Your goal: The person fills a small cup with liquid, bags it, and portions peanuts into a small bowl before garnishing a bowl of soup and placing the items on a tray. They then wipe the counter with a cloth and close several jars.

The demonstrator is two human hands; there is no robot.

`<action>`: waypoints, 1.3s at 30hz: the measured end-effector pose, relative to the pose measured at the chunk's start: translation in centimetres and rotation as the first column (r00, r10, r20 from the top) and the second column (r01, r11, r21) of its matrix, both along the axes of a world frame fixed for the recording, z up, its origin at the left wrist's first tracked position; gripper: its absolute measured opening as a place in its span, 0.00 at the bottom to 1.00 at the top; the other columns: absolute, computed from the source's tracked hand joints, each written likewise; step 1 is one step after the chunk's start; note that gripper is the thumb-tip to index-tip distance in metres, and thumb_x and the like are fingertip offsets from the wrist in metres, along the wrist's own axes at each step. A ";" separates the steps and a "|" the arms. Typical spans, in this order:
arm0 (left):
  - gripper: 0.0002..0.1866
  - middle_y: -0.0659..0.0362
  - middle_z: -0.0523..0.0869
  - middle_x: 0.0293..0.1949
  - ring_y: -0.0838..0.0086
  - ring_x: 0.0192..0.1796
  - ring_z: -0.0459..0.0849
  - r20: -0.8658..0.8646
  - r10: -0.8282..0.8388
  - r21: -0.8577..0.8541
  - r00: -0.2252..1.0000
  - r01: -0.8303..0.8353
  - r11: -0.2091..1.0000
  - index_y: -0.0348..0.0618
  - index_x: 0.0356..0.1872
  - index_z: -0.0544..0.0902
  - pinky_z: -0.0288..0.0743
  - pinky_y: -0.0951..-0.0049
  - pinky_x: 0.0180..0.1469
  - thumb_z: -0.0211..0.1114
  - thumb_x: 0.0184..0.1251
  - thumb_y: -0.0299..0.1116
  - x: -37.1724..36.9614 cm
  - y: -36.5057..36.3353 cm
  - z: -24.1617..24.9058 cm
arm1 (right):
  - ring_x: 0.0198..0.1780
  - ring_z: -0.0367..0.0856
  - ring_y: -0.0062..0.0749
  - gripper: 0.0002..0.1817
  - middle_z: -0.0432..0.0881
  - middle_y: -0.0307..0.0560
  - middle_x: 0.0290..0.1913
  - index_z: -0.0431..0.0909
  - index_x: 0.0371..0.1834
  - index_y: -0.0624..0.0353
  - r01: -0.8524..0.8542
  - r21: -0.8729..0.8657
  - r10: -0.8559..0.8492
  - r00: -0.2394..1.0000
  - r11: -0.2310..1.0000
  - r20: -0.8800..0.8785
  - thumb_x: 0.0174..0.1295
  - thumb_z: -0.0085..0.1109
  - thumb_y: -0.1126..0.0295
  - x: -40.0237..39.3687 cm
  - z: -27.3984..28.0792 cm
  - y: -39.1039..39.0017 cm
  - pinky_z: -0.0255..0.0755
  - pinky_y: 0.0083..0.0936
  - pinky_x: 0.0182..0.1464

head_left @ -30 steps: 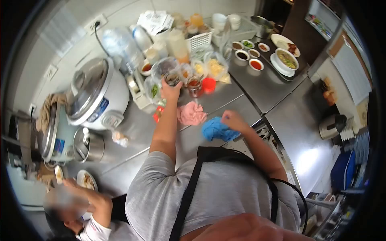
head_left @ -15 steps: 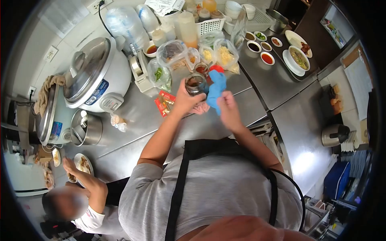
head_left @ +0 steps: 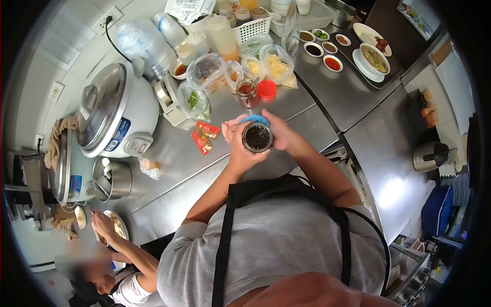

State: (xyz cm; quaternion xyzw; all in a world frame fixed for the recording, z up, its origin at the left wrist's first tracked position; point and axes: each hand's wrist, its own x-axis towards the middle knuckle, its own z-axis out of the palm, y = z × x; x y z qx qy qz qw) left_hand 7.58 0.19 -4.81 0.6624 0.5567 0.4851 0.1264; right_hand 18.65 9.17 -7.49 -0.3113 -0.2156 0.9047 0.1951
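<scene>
My left hand (head_left: 241, 152) is closed around an open glass jar (head_left: 257, 138) with dark contents, its mouth tilted up toward me. On the jar's far side, a blue cloth (head_left: 255, 119) is pressed against the glass by my right hand (head_left: 281, 134), whose fingers are partly hidden. A pink cloth (head_left: 231, 124) lies just beyond my left hand. Farther back stand a second jar (head_left: 248, 97) of red sauce with a spoon in it and a red lid (head_left: 267, 90). Red and gold packets (head_left: 204, 137) lie to the left on the steel counter.
Bags of ingredients (head_left: 276, 65) and a squeeze bottle (head_left: 223, 37) line the back. A large rice cooker (head_left: 120, 115), tape dispenser (head_left: 171, 100) and steel pot (head_left: 115, 179) are left. Sauce bowls (head_left: 333, 63) and a soup bowl (head_left: 375, 59) sit right. Another person's hand (head_left: 105, 225) is lower left.
The jar has come closer to me, its mouth turned more toward my face. My right hand has brought the blue cloth from beside the jar onto its far side. The red-sauce jar is now uncovered.
</scene>
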 end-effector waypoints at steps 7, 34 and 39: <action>0.45 0.48 0.69 0.48 0.63 0.50 0.70 0.335 0.098 -0.189 0.937 -0.035 0.981 0.32 0.55 0.54 0.63 0.67 0.54 0.71 0.31 0.29 -2.0 0.1 -1.0 | 0.45 0.75 0.42 0.26 0.75 0.52 0.45 0.70 0.47 0.57 -0.460 0.749 -0.480 0.577 0.478 0.660 0.56 0.41 0.47 1.1 -2.5 6.9 0.69 0.32 0.46; 0.35 0.55 0.72 0.40 0.69 0.45 0.72 0.268 -0.121 -0.135 0.956 0.162 0.978 0.36 0.47 0.66 0.65 0.72 0.48 0.70 0.30 0.29 -1.4 2.4 -0.7 | 0.51 0.69 0.37 0.23 0.67 0.55 0.51 0.66 0.48 0.60 -0.050 0.992 -0.378 0.921 0.119 0.092 0.46 0.58 0.72 3.4 4.4 -1.5 0.65 0.26 0.47; 0.35 0.53 0.72 0.41 0.67 0.45 0.72 0.190 -0.222 -0.096 0.956 0.243 0.965 0.37 0.48 0.65 0.65 0.71 0.49 0.69 0.30 0.29 -2.1 2.0 -0.1 | 0.51 0.68 0.44 0.28 0.67 0.52 0.50 0.65 0.50 0.57 -0.348 0.915 -0.316 0.908 -0.205 0.275 0.42 0.62 0.70 3.8 7.2 -2.2 0.63 0.32 0.50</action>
